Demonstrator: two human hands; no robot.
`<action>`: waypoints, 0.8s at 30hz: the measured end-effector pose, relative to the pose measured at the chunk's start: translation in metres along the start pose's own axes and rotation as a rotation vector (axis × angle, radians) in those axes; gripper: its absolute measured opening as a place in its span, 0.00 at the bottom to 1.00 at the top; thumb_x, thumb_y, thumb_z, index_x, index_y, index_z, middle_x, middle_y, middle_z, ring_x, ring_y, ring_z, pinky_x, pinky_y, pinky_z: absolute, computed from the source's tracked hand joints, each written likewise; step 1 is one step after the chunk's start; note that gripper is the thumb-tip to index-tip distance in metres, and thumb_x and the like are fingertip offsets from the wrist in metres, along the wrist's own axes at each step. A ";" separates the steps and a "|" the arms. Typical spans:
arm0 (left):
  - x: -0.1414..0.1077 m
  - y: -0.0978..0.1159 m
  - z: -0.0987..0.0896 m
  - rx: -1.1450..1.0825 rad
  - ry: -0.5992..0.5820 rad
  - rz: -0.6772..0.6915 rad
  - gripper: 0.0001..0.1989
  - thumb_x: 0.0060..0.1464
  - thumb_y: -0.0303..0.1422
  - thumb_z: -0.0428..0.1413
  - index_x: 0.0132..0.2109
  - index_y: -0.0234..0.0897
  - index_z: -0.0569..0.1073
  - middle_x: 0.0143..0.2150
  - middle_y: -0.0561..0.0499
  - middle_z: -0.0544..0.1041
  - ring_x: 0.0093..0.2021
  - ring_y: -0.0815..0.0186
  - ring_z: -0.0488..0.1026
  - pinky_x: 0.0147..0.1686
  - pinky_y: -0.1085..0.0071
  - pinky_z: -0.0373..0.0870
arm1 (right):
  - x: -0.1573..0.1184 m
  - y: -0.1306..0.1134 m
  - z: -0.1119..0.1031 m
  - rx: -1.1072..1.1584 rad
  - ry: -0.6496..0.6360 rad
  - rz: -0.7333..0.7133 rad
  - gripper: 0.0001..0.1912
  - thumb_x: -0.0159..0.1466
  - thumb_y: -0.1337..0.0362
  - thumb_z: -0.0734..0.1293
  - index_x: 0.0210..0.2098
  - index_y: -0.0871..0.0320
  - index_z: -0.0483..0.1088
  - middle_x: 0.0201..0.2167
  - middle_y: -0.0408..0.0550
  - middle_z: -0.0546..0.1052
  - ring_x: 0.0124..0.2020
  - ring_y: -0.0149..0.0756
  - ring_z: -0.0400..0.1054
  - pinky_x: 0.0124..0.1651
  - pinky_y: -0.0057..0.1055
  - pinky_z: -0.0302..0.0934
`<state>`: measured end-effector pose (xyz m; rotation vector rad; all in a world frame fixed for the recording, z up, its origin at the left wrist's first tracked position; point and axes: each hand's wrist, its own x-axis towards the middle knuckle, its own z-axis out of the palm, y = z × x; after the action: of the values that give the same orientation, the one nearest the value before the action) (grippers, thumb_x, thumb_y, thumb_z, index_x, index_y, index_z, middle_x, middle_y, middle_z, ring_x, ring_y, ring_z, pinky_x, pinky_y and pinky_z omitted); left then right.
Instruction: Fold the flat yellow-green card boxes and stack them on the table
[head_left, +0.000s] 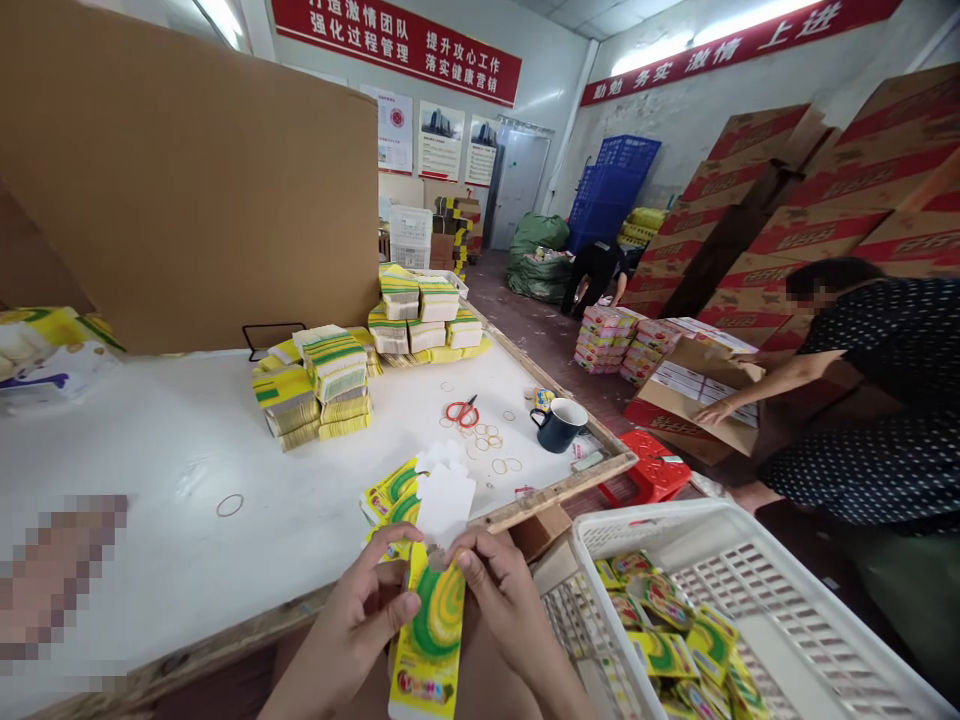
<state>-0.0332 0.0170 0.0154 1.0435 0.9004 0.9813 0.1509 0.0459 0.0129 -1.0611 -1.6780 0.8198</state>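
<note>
A yellow and green printed carton [431,650] is held upright in front of me at the table edge. My left hand [371,600] is closed on its upper left side, thumb on the front. The fingers of my right hand [499,585] pinch its upper right edge. Whatever is inside the carton is hidden. Just beyond my fingers, several flat cartons [394,492] lie fanned out on the white tabletop [300,520], with white cardboard flaps [446,490] showing among them.
Bundled carton stacks [322,385] stand farther back. Red-handled scissors [463,412], loose rubber bands [487,437] and a dark mug [559,425] lie to the right. A white crate [739,540] holds filled cartons beside me. A co-worker [862,390] handles a cardboard box [694,400].
</note>
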 end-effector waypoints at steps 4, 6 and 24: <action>0.001 -0.001 0.004 -0.030 -0.028 0.003 0.19 0.55 0.39 0.59 0.52 0.45 0.64 0.40 0.48 0.80 0.37 0.60 0.77 0.38 0.68 0.71 | 0.000 -0.002 -0.001 0.022 -0.048 -0.008 0.15 0.68 0.58 0.60 0.32 0.54 0.75 0.28 0.44 0.77 0.33 0.36 0.70 0.40 0.30 0.64; 0.002 -0.001 0.006 -0.042 -0.008 0.016 0.26 0.55 0.40 0.59 0.58 0.47 0.60 0.42 0.47 0.80 0.39 0.58 0.77 0.40 0.67 0.71 | -0.001 0.002 0.001 0.022 0.041 0.009 0.11 0.67 0.58 0.62 0.41 0.53 0.75 0.31 0.45 0.77 0.34 0.37 0.71 0.40 0.31 0.65; 0.004 -0.006 0.011 0.174 0.084 0.046 0.24 0.57 0.40 0.55 0.60 0.46 0.65 0.55 0.44 0.76 0.50 0.54 0.74 0.50 0.63 0.70 | -0.002 -0.001 0.008 0.036 -0.046 0.208 0.16 0.58 0.70 0.65 0.46 0.54 0.66 0.25 0.39 0.74 0.23 0.34 0.69 0.25 0.26 0.63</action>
<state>-0.0208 0.0167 0.0118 1.1811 1.0490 1.0044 0.1437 0.0439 0.0103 -1.2135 -1.6029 1.0106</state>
